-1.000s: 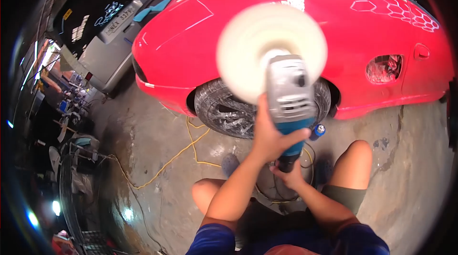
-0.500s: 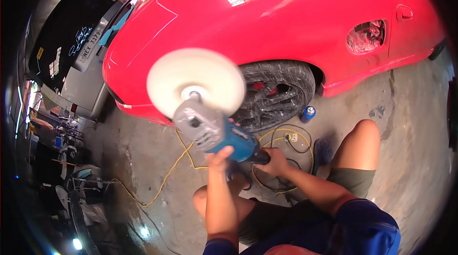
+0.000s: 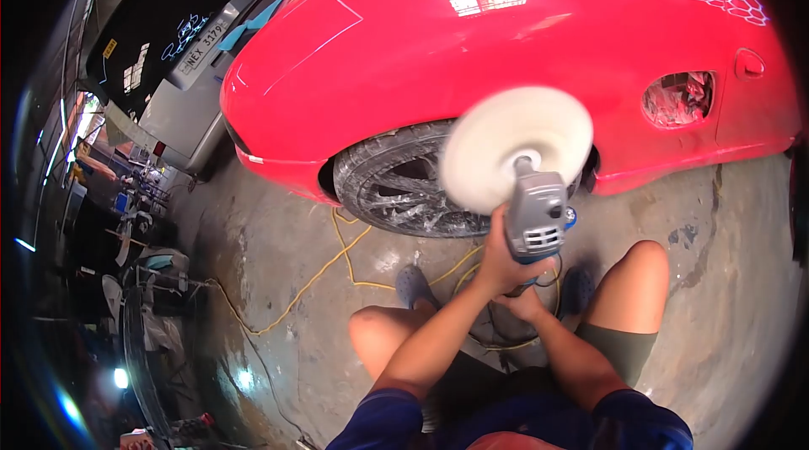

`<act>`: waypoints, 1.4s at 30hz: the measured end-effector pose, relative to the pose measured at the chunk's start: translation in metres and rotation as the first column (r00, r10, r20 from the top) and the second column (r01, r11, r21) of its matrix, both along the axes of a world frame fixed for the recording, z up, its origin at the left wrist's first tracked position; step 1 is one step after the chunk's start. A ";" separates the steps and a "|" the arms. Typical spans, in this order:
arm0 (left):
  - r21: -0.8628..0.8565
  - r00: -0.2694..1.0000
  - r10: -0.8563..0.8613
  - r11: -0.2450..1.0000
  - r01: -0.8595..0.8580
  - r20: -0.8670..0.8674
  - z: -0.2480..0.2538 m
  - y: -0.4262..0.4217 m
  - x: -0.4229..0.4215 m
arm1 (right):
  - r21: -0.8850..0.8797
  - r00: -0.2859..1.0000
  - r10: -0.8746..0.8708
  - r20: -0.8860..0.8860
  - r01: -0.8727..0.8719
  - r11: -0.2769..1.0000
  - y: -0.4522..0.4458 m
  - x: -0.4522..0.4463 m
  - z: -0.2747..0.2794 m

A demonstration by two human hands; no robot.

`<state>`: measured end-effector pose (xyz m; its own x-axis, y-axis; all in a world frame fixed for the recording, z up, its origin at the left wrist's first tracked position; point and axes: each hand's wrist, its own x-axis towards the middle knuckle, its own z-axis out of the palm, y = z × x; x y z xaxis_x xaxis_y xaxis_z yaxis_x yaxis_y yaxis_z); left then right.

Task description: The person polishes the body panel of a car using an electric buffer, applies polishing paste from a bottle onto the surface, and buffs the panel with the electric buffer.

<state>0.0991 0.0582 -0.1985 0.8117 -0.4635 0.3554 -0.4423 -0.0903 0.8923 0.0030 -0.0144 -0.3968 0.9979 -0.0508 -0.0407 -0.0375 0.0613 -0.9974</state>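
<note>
A polisher [image 3: 539, 207] with a grey head and a round white pad [image 3: 480, 142] is held in both my hands. My left hand [image 3: 507, 263] wraps round its body just behind the grey head. Lower down, my right hand [image 3: 526, 304] is closed on the rear handle, which is mostly hidden. The pad looks blurred, as if spinning, and overlaps the red car's [image 3: 404, 54] fender and wheel arch in view. Whether it touches the paint I cannot tell. Behind the pad's left side shows the dusty front wheel [image 3: 396, 184].
A blue can [image 3: 571, 216] stands on the floor, partly hidden by the polisher. Yellow cord [image 3: 295, 315] runs across the concrete and coils between my feet. A silver vehicle [image 3: 181, 117] with a dark rear window is at the left, and clutter [image 3: 126, 239] lies along that side.
The polisher has swung right, from in front of the bumper side to the rear of the wheel arch, and now points more upright. My left hand has moved right with it.
</note>
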 end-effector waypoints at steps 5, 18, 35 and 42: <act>-0.128 0.912 0.085 0.981 -0.148 -0.402 -0.011 0.110 0.014 | -0.221 0.991 0.098 -0.095 -0.117 0.968 0.021 0.036 0.042; -0.480 0.945 0.028 0.856 -0.191 -0.325 0.029 0.155 0.034 | -0.412 0.999 -0.021 0.041 0.036 0.910 0.061 0.057 0.093; 0.205 0.998 0.013 0.979 0.001 -0.069 0.088 -0.034 -0.025 | 0.344 0.995 -0.100 -0.020 0.101 0.933 0.013 -0.032 0.080; -0.248 0.955 0.149 0.945 -0.214 -0.255 0.103 0.101 0.006 | -0.163 0.999 0.035 -0.036 -0.040 0.986 0.053 0.007 0.129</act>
